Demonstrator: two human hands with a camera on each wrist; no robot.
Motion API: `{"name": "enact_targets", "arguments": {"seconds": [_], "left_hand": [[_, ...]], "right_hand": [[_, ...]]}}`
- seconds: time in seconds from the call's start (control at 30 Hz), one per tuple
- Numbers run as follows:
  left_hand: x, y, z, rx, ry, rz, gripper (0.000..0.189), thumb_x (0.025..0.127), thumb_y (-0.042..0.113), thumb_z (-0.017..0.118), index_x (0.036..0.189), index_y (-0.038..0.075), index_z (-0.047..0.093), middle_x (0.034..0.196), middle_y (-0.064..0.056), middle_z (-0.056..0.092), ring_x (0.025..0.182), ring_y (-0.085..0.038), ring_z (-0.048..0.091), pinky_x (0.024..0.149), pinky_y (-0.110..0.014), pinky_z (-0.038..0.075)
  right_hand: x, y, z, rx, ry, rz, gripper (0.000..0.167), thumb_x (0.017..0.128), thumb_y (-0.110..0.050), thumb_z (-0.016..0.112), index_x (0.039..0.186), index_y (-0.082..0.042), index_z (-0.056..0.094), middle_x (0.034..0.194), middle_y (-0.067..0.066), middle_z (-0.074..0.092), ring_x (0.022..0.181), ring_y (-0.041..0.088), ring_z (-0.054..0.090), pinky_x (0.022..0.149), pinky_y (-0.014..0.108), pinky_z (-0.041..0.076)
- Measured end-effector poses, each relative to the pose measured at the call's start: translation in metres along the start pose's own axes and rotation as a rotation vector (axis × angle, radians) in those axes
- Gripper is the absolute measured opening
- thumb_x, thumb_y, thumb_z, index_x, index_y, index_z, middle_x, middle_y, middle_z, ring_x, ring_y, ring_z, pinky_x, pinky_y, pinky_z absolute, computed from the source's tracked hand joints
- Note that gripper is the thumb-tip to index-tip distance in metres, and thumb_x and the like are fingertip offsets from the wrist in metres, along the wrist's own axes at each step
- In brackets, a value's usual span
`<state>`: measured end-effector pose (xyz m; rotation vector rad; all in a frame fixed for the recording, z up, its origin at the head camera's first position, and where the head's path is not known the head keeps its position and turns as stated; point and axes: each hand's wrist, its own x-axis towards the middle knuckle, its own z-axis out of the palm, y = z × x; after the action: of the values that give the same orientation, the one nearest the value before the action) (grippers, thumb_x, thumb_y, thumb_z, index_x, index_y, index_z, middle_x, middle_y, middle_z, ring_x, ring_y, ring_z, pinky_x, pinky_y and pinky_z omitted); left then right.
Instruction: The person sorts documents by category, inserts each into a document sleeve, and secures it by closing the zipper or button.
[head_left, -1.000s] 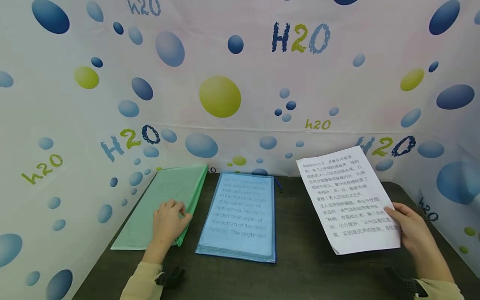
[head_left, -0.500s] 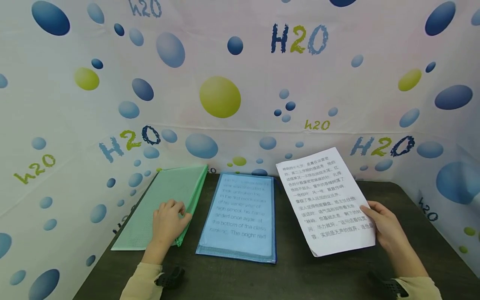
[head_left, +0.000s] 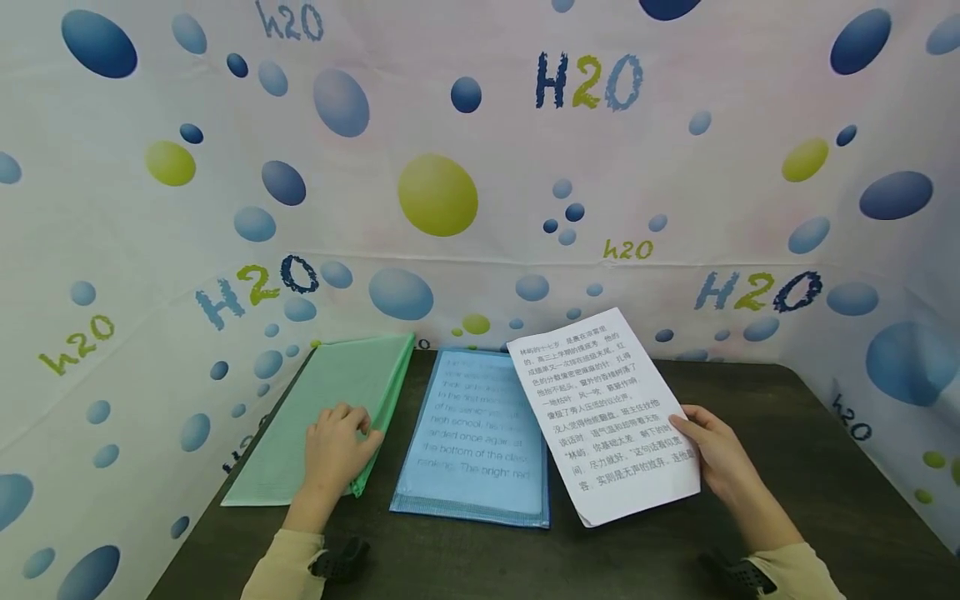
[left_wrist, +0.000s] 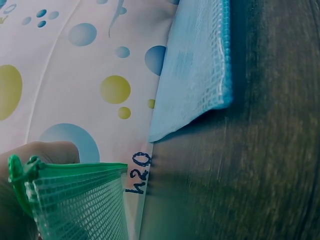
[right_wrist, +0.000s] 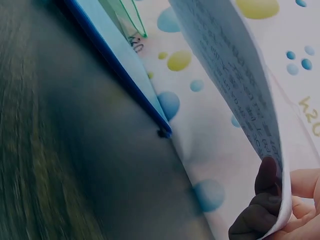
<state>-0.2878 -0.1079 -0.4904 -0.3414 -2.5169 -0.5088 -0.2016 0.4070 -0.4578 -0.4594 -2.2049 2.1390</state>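
One hand, the right hand [head_left: 716,454], pinches printed paper [head_left: 607,417] above the dark table [head_left: 615,567]; the left hand [head_left: 337,446] grips the green pouch [head_left: 300,396] along the table's left edge. Between them, the blue pouch [head_left: 468,433] reaches the far edge, before a bubble-patterned backdrop [head_left: 517,158].

In the head view the printed paper [head_left: 600,417] hides the upper right corner of the blue mesh zip pouch [head_left: 468,433], the right hand [head_left: 716,454] has most of its fingers behind that paper, the left hand [head_left: 333,450] covers part of the green mesh zip pouch [head_left: 322,375], and the bottom edge cuts off both sleeves [head_left: 285,571]. The left wrist view crops both pouches and the left hand. In the right wrist view the paper leaves the top, its print unreadable, and a dark speck [right_wrist: 162,133] by the blue pouch's corner is too blurred to identify.
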Motion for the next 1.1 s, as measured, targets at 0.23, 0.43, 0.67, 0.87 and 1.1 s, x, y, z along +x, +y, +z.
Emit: {"name": "enact_targets", "arguments": {"seconds": [0.23,0.43,0.67,0.87,1.1], "left_hand": [[0.0,0.001,0.001,0.006,0.028,0.012,0.025,0.077,0.019,0.073,0.068,0.016,0.05,0.081,-0.006,0.057,0.069,-0.025,0.043,0.058,-0.034,0.026],[0.001,0.004,0.002,0.014,0.003,-0.002,0.025,0.078,0.02,0.073,0.069,0.016,0.05,0.081,-0.006,0.056,0.068,-0.024,0.042,0.058,-0.034,0.026],[0.003,0.007,0.002,0.014,-0.005,-0.014,0.022,0.078,0.019,0.071,0.069,0.015,0.051,0.081,-0.006,0.056,0.068,-0.024,0.041,0.059,-0.035,0.027],[0.004,0.008,0.004,0.009,-0.001,-0.019,0.022,0.078,0.018,0.071,0.069,0.015,0.05,0.08,-0.005,0.055,0.068,-0.024,0.04,0.06,-0.036,0.028],[0.005,0.011,0.004,0.011,-0.014,-0.035,0.022,0.079,0.019,0.071,0.07,0.015,0.051,0.081,-0.005,0.055,0.07,-0.024,0.041,0.061,-0.036,0.029]], "right_hand": [[0.012,-0.002,0.025,-0.018,-0.038,0.007,0.019,0.099,-0.022,0.055,0.117,-0.015,0.053,0.083,-0.015,0.066,0.076,0.006,0.067,0.068,0.028,0.054],[0.023,-0.003,0.046,-0.01,-0.073,0.005,0.021,0.1,-0.019,0.054,0.118,-0.011,0.053,0.084,-0.013,0.067,0.076,0.008,0.067,0.068,0.029,0.054],[0.034,-0.004,0.065,0.004,-0.118,0.003,0.018,0.1,-0.017,0.053,0.116,-0.01,0.055,0.085,-0.011,0.067,0.077,0.009,0.067,0.069,0.029,0.053],[0.044,-0.004,0.081,0.022,-0.144,0.005,0.024,0.099,-0.016,0.054,0.121,-0.005,0.053,0.085,-0.009,0.067,0.077,0.01,0.068,0.069,0.029,0.053],[0.054,-0.002,0.1,0.012,-0.16,0.014,0.027,0.098,-0.015,0.055,0.122,-0.003,0.053,0.084,-0.007,0.068,0.074,0.011,0.068,0.065,0.03,0.053]]}}
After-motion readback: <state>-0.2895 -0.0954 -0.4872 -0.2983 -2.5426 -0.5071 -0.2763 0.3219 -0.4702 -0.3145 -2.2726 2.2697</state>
